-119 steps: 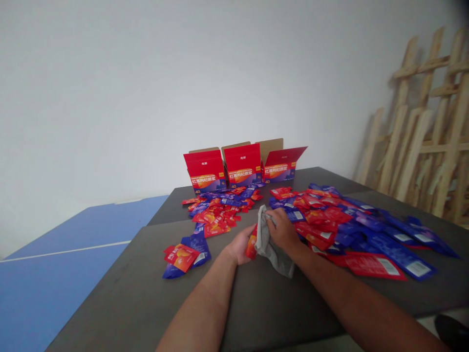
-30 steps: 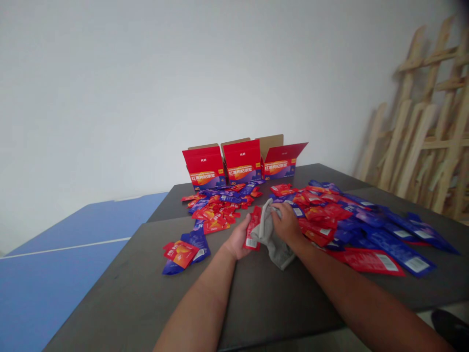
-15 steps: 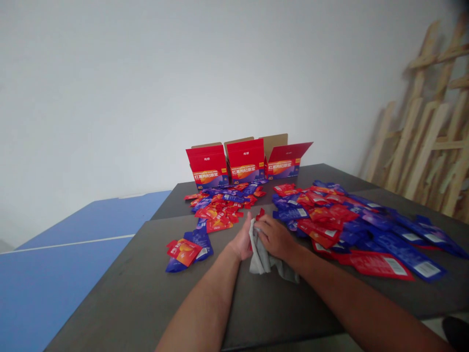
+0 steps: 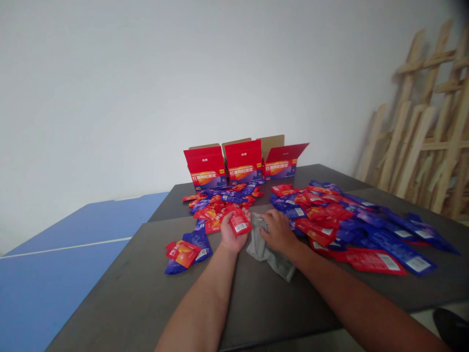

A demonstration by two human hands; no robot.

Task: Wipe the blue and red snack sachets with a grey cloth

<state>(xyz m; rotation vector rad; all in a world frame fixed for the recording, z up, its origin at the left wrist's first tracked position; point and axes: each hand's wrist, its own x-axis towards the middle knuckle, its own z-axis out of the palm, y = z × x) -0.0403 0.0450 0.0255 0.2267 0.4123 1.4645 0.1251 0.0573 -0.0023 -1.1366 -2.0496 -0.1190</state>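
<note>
A red sachet [image 4: 240, 222] with a white barcode label lies in the palm of my left hand [image 4: 231, 238], the thumb pressed on its edge. Just to the right, my right hand [image 4: 279, 231] grips a grey cloth [image 4: 261, 244], whose lower end drapes onto the dark table [image 4: 146, 303]. To the left of my left forearm lie a red sachet [image 4: 183, 253] and blue sachets [image 4: 200, 239]. Beyond my left hand spreads a pile of red and blue sachets [image 4: 227, 198]. A larger pile of sachets [image 4: 330, 215] lies right of my right hand.
Three open red boxes, a left box [image 4: 206, 168], a middle box [image 4: 244, 161] and a right box [image 4: 280, 168], stand at the table's back. A blue table [image 4: 91, 244] adjoins on the left. Wooden slats [image 4: 414, 142] lean against the right wall.
My hands have moved apart from around the sachet. The cloth has come away to the right in my right hand, and the sachet now shows label up in my left hand.
</note>
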